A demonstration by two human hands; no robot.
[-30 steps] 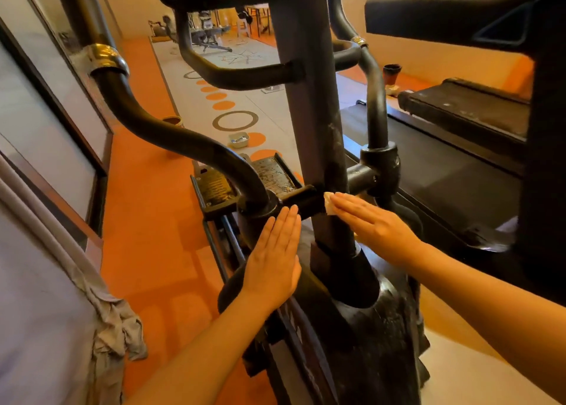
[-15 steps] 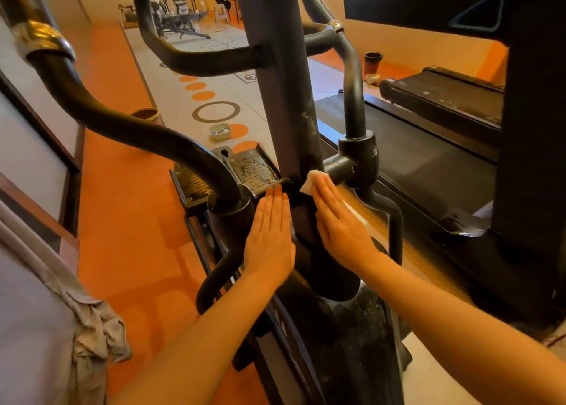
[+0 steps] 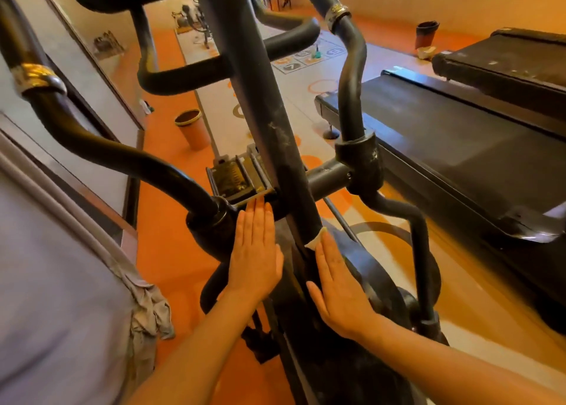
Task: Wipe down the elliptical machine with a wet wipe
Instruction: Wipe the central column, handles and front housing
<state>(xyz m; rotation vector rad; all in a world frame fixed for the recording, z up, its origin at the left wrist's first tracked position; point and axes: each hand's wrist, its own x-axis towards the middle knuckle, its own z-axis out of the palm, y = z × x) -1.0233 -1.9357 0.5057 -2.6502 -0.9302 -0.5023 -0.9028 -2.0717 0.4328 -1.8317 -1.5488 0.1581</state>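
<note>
The black elliptical machine fills the middle of the view, its dusty centre post (image 3: 275,123) rising from the drive housing (image 3: 367,270). My right hand (image 3: 340,285) lies flat with straight fingers on the foot of the post and presses a white wet wipe (image 3: 315,241) against it; only the wipe's edge shows past my fingertips. My left hand (image 3: 255,251) rests flat with straight fingers on the left side of the housing, beside the left arm's pivot joint (image 3: 211,224). It holds nothing.
A treadmill (image 3: 459,147) stands close on the right, a second one behind it. An orange bin (image 3: 193,129) sits on the orange floor to the left of the machine. A grey rag (image 3: 150,309) hangs at my left side. The swing arms (image 3: 352,77) curve up either side.
My right hand has slid the wipe down the post, from the crossbar level to the post's foot. The left hand has stayed on the housing. The view has shifted closer and leftward.
</note>
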